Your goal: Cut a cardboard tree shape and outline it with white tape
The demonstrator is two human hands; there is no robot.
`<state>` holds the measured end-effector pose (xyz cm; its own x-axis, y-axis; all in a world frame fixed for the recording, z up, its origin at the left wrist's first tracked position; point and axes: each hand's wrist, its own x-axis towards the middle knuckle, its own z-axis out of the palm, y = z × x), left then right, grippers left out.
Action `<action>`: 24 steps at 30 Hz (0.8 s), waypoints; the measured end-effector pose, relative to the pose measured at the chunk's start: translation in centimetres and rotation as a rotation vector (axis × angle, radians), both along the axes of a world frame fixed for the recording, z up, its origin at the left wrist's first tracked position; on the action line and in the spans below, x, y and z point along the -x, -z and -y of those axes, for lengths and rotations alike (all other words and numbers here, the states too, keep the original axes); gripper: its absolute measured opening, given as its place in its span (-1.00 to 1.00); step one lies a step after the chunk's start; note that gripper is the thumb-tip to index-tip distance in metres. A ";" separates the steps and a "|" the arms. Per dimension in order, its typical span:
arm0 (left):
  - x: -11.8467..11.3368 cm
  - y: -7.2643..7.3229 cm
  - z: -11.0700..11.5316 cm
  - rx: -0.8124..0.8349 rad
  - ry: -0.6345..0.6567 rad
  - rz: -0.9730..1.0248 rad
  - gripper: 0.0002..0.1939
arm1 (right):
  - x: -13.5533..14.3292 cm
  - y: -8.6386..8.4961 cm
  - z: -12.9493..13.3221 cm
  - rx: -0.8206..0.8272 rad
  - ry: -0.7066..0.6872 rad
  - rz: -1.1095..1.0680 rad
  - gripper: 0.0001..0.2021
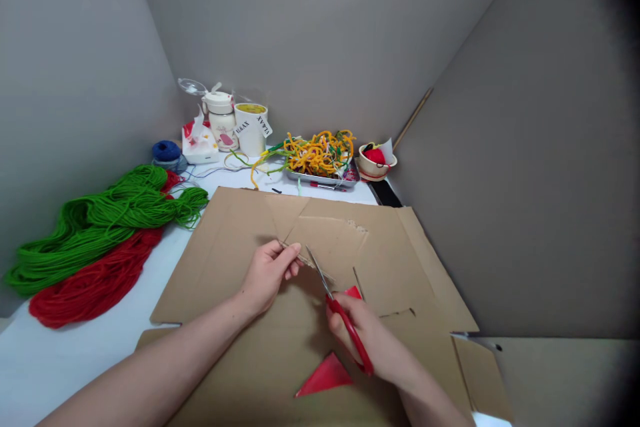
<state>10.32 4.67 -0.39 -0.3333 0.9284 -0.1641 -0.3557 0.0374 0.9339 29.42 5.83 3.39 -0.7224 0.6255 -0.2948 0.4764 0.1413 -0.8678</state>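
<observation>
My left hand (266, 275) pinches a thin tan strip that looks like cardboard (323, 271), held slightly above a flattened cardboard sheet (240, 353). Red-handled scissors (354, 340) sit in my right hand (374, 337), their metal blades pointing up and left beside the strip. Whether the blades touch the strip, I cannot tell. A red triangular piece (327, 375) lies on the sheet below the scissors. Part of another red piece (353, 291) shows behind my right hand. Two thin dark slits or strips (359, 282) are on the sheet to the right.
Green yarn (110, 220) and red yarn (100, 280) lie at left. Along the back stand a lidded jar (223, 127), a white canister (253, 137), a metal tray (325, 180) heaped with orange and green yarn, and a small bowl (377, 170). Grey walls enclose the table.
</observation>
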 end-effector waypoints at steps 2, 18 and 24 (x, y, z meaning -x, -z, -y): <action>-0.1 0.0 0.0 0.002 0.005 -0.007 -0.70 | 0.0 -0.1 0.1 -0.017 -0.020 -0.019 -0.65; -0.3 0.1 0.3 0.011 0.140 -0.053 -0.67 | -0.1 -0.6 0.4 -0.051 -0.067 -0.049 -0.36; -0.3 -0.2 0.3 0.040 0.137 -0.043 -0.66 | -0.2 0.5 0.3 -0.125 -0.063 -0.054 -0.43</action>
